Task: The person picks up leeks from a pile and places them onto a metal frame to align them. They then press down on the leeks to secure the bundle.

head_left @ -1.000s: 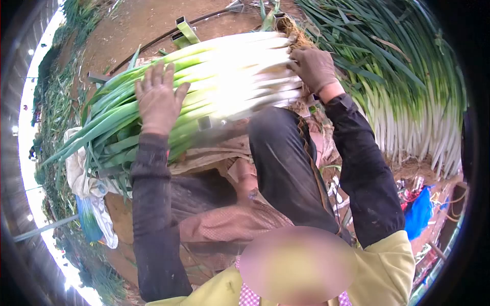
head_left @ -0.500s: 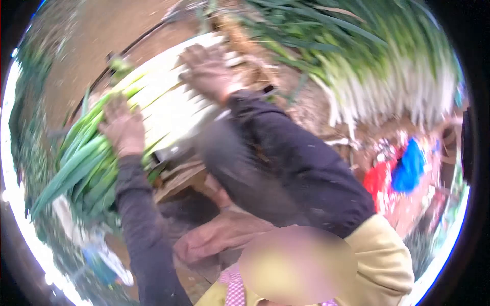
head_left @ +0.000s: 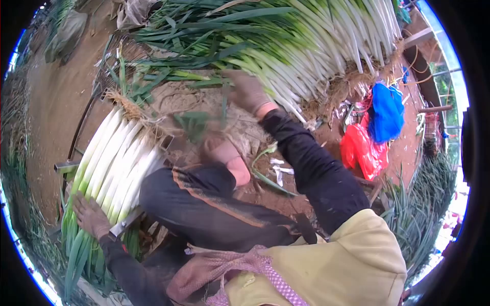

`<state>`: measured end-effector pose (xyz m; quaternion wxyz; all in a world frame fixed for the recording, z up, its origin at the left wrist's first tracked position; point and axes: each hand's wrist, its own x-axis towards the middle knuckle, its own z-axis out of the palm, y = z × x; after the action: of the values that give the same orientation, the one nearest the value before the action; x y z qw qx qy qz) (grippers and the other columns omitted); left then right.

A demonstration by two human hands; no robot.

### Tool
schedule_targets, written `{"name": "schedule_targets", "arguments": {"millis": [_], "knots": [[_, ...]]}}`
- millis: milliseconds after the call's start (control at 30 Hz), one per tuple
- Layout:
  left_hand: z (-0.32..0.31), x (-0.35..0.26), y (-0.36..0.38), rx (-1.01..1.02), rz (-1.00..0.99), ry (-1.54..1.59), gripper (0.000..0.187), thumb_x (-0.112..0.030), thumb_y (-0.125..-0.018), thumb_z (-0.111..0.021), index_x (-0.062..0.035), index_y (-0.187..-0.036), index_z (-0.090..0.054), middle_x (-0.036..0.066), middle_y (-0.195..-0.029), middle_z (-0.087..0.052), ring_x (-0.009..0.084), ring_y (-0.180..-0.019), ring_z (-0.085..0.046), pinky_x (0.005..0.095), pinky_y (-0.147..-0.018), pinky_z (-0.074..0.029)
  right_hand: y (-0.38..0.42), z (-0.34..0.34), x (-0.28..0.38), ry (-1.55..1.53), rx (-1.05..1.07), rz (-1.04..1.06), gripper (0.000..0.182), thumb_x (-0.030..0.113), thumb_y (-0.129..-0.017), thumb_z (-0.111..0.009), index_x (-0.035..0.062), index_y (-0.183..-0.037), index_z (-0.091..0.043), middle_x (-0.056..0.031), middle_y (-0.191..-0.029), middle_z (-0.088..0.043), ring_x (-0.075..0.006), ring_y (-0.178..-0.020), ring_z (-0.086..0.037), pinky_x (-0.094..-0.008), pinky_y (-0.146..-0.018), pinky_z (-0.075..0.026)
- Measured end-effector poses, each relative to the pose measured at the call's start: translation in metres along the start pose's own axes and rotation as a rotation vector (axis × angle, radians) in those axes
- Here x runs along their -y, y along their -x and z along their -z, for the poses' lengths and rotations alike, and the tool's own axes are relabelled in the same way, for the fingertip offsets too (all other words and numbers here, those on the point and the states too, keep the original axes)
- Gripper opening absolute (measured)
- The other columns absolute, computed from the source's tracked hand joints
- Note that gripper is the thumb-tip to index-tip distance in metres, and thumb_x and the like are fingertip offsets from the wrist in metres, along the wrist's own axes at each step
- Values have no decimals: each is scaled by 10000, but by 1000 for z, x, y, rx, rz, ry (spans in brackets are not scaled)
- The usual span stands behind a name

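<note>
My left hand [head_left: 92, 217] lies flat with fingers apart on a row of long green onions [head_left: 115, 168]. These rest on a metal rack [head_left: 66, 167], white shafts and roots pointing up the view and green leaves hanging toward the bottom left. My right hand [head_left: 247, 92], gloved and slightly blurred, reaches to the near side of a large pile of green onions [head_left: 306, 56]. Its fingers stretch out over the leaves there, with none of the onions visibly lifted. The fingertips are partly smeared by motion.
A red plastic bag [head_left: 365, 150] and a blue bag [head_left: 386, 112] lie on the soil at the right. My bent leg [head_left: 214, 199] and foot [head_left: 222, 150] are between rack and pile. Loose leaves [head_left: 194, 125] lie near the foot. More greens [head_left: 429, 204] stand at far right.
My right hand has left the root end of the racked onions and moved right to the big pile. My left hand stays on the racked onions. The view has turned toward the right.
</note>
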<state>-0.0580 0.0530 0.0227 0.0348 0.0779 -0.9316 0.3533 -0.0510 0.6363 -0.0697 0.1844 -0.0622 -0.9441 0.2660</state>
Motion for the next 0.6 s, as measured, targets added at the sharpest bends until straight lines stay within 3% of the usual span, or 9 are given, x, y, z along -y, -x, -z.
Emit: {"name": "schedule_targets", "arguments": {"millis": [33,67,100,167,233,400,500,600], "knots": [[-4,2,2,-23,-8,8,557,-410,-1075,-393,-230,-1595,-307,23,-1650,-314,272,-1471,-361,438,-1156,-358,4,3,-41,86,23,-58,475,278,-857,-714,130,-1302,-637,-177,-1182,-705,-363,-1078,-671,-448,-951,-526],[-9,5,3,-45,-14,13,551,-404,-1078,-390,-227,-1593,-313,27,-1647,-320,276,-1468,-366,432,-1160,-355,5,8,-79,180,180,-298,525,346,-889,-691,129,-1359,-602,-170,-1273,-671,-355,-1129,-654,-440,-953,-523],[-11,6,0,-70,-17,20,545,-398,-1080,-387,-223,-1592,-320,32,-1644,-325,280,-1465,-371,427,-1165,-353,9,10,-119,231,184,-331,569,389,-894,-682,136,-1391,-570,-176,-1289,-662,-361,-1143,-648,-452,-961,-517],[-6,5,2,-57,-32,66,551,-368,-1070,-411,-178,-1581,-338,56,-1636,-337,286,-1473,-356,438,-1177,-340,15,19,-166,360,143,-488,597,393,-872,-686,145,-1399,-557,-183,-1285,-661,-385,-1139,-647,-464,-966,-515],[-13,10,0,-88,-64,63,560,-347,-1063,-427,-154,-1581,-334,68,-1627,-351,291,-1473,-355,441,-1180,-337,12,30,-196,439,241,-626,677,402,-841,-700,143,-1437,-512,-216,-1319,-634,-391,-1184,-622,-487,-994,-500],[-1,6,-3,-26,-11,169,504,-227,-1033,-452,-69,-1512,-440,140,-1584,-401,320,-1444,-391,428,-1179,-334,26,12,-241,600,353,-671,789,436,-808,-761,129,-1470,-463,-142,-1441,-556,-340,-1302,-552,-521,-1025,-462],[-4,7,-2,-60,-30,191,490,-207,-1030,-449,-51,-1494,-460,164,-1566,-418,321,-1432,-406,427,-1171,-343,6,25,-211,676,541,-767,829,472,-773,-792,128,-1460,-479,-144,-1420,-576,-330,-1300,-556,-507,-1026,-465],[-14,13,-5,-89,-58,177,497,-239,-1047,-430,-63,-1512,-435,173,-1557,-426,322,-1430,-409,432,-1164,-351,7,38,-241,591,554,-678,862,516,-730,-813,118,-1431,-508,-150,-1385,-602,-327,-1272,-581,-502,-1007,-479]]}}
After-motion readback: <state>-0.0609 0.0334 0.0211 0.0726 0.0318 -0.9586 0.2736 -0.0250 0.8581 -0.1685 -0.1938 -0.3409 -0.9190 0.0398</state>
